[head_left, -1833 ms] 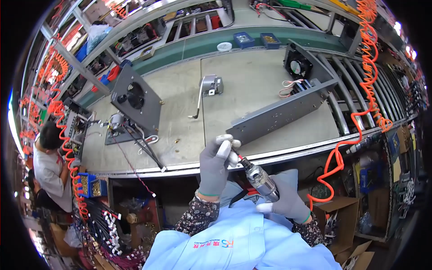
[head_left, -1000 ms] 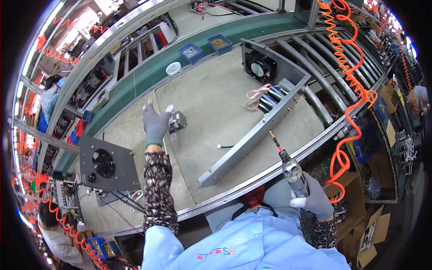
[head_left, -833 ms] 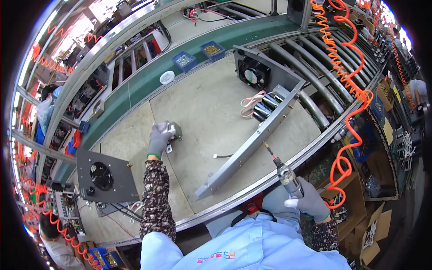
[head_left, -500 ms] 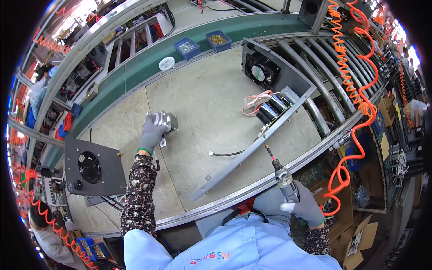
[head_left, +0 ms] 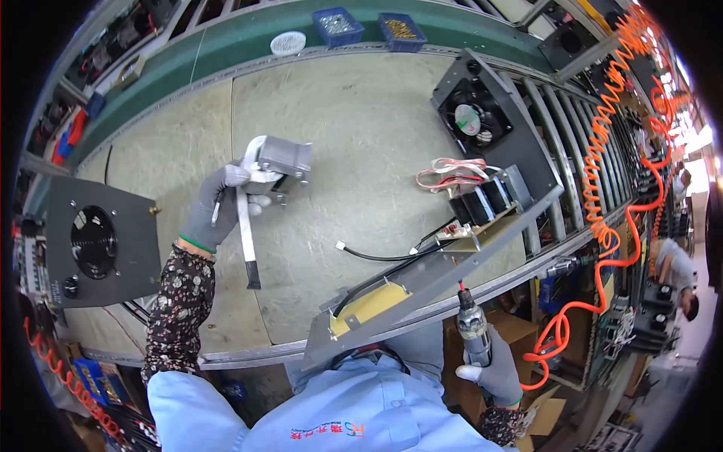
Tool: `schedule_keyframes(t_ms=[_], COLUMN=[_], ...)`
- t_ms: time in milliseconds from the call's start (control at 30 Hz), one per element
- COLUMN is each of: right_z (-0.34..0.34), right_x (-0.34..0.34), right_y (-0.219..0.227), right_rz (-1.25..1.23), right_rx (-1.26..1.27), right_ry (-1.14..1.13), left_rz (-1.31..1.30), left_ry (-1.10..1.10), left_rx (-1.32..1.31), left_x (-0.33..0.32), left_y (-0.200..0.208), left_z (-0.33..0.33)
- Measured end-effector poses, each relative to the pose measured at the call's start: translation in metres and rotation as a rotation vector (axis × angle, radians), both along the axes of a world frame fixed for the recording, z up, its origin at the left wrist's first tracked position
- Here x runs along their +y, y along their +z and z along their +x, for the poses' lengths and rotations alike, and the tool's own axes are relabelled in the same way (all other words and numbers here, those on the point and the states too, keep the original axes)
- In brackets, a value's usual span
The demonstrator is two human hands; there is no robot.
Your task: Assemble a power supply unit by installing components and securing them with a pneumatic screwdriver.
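My left hand is closed around a grey metal block with a white strap that hangs down to a black end. The block is held above the left part of the workbench. My right hand grips a pneumatic screwdriver, its bit pointing away from me, just off the bench's front edge. Beyond that bit lies a grey metal chassis, tilted. It carries a black fan, dark cylindrical capacitors, red and white wires and a yellowish board.
A second grey fan panel stands at the bench's left. Blue bins of small hardware and a white round dish sit along the green belt. Rollers run at the right, near a coiled orange air hose.
The metal block has been lifted and turned, showing its white strap. The chassis has tipped, exposing the yellowish board. The screwdriver bit has come away from the chassis edge. My view has shifted.
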State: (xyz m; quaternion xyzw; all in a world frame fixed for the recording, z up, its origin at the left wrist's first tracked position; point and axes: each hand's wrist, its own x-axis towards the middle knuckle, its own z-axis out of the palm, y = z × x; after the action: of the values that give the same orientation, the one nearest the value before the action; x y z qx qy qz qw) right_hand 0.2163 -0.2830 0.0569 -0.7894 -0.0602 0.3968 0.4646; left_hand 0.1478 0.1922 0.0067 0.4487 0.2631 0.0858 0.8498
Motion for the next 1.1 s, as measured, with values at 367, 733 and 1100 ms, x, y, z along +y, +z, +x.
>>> schedule_keyframes(t_ms=[367, 733, 1100], right_z=[-0.007, 0.002, 0.012], right_x=[0.002, 0.007, -0.001], right_y=[0.018, 0.026, 0.029], right_rz=[-0.149, -0.216, -0.321], right_rx=[-0.066, 0.029, -0.037], right_ry=[-0.062, -0.02, 0.098], left_rz=[-0.623, -0.461, -0.464], left_ry=[-0.712, -0.886, -0.927], left_rx=[-0.247, -0.059, -0.084], left_x=[-0.083, -0.112, -0.116], left_y=[0.005, -0.042, -0.03], left_z=[0.049, 0.071, 0.083])
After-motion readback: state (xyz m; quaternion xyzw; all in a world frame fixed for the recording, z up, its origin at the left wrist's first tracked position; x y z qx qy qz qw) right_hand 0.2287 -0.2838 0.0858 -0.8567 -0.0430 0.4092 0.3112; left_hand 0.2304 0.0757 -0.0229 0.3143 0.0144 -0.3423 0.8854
